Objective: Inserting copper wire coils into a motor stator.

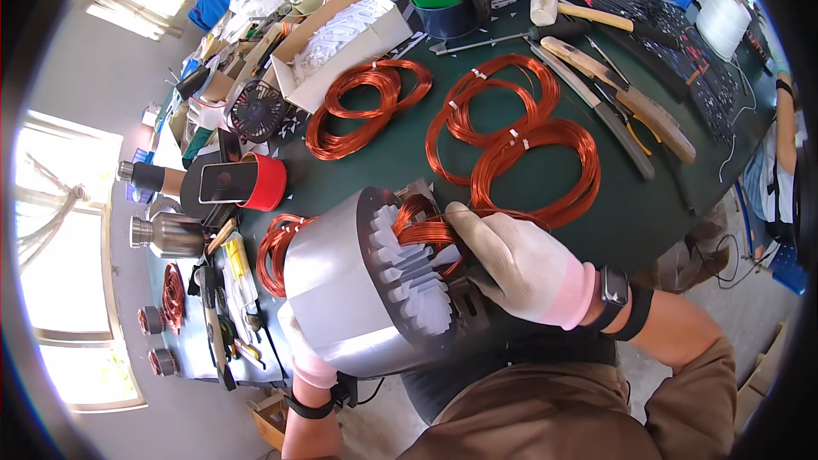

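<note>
In front of me a grey metal motor stator (336, 285) lies on its side. White insulation strips (417, 285) stick out of its slots around the open right end. A copper wire coil (422, 232) runs in that opening, and another copper coil (274, 260) shows past the stator's left end. My right hand (532, 268), in a white glove with a pink cuff, is closed at the opening, thumb and fingers on the copper wire. Against the stator's lower left side rests my gloved left hand (305, 353); its fingers are mostly hidden by the metal body.
Tied copper wire coils (537, 170) lie on the green table (383, 179) beyond the stator. A box of white strips (341, 38), a mallet (545, 7) and wooden-handled tools (635, 106) lie farther back. Left stand a phone (228, 182) on a red roll and a steel flask (170, 234).
</note>
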`<state>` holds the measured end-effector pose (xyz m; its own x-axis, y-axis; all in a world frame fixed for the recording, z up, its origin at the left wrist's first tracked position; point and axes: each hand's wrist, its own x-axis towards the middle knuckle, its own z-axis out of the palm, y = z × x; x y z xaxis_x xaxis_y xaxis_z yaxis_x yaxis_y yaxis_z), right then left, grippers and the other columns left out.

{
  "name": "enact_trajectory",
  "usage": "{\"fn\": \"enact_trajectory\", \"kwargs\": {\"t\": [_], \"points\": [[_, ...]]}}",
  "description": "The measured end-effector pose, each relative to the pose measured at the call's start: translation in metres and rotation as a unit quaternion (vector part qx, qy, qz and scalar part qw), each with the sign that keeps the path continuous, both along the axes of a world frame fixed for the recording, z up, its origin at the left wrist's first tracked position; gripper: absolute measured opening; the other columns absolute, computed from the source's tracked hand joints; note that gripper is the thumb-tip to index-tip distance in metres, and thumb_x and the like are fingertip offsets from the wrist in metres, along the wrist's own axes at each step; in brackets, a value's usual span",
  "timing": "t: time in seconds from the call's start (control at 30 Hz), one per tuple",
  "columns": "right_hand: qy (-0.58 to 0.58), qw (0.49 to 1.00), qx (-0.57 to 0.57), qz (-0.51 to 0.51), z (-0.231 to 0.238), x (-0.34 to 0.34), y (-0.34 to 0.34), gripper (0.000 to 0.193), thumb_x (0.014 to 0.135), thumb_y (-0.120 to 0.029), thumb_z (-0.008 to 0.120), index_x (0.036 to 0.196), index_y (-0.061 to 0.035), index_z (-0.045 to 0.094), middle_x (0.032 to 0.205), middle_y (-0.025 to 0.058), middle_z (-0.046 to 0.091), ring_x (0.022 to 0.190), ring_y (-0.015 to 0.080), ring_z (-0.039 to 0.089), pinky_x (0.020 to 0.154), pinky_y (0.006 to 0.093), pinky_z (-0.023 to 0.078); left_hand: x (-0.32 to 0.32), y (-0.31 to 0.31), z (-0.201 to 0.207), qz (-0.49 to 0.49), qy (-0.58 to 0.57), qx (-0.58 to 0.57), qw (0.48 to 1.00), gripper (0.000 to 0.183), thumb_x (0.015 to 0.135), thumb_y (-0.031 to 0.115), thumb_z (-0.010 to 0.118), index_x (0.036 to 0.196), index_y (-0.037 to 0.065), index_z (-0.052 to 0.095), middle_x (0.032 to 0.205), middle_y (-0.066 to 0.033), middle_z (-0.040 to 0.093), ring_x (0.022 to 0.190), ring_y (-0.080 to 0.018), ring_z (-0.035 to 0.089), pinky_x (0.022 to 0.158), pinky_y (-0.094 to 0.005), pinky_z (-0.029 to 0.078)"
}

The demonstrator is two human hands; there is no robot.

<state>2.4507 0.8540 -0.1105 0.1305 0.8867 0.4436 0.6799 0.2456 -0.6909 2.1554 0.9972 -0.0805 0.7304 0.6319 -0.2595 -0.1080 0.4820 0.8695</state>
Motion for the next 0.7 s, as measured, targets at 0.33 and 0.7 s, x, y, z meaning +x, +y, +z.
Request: {"fn": "enact_trajectory", "kwargs": {"t": [0.33, 0.7], "points": [[-0.159, 0.985, 0.043, -0.060, 0.019, -0.002, 0.002, 0.058, 0.083, -0.008, 0.067, 0.137, 0.0092, 0.054, 0.072, 0.0053, 0.057, 0.061, 0.0221, 0.060, 0.054, 0.0356, 0.050, 0.003, 0.013, 0.002, 0.038, 0.280, 0.451, 0.847, 0.035, 0.088, 0.025, 0.070, 0.112, -0.001, 0.072, 0.100, -0.0088, 0.075, 0.091, -0.0177, 0.069, 0.080, -0.0343, 0.054], [-0.230, 0.918, 0.281, -0.157, 0.019, 0.004, 0.013, 0.030, 0.061, -0.027, 0.069, 0.089, -0.0158, 0.070, 0.087, 0.0034, 0.056, 0.080, 0.0252, 0.057, 0.059, 0.0349, 0.051, 0.016, 0.003, -0.027, -0.012, 0.295, 0.346, 0.890, 0.041, 0.093, 0.026, 0.066, 0.120, -0.004, 0.064, 0.111, -0.0114, 0.070, 0.098, -0.0191, 0.065, 0.086, -0.0354, 0.053]]}}
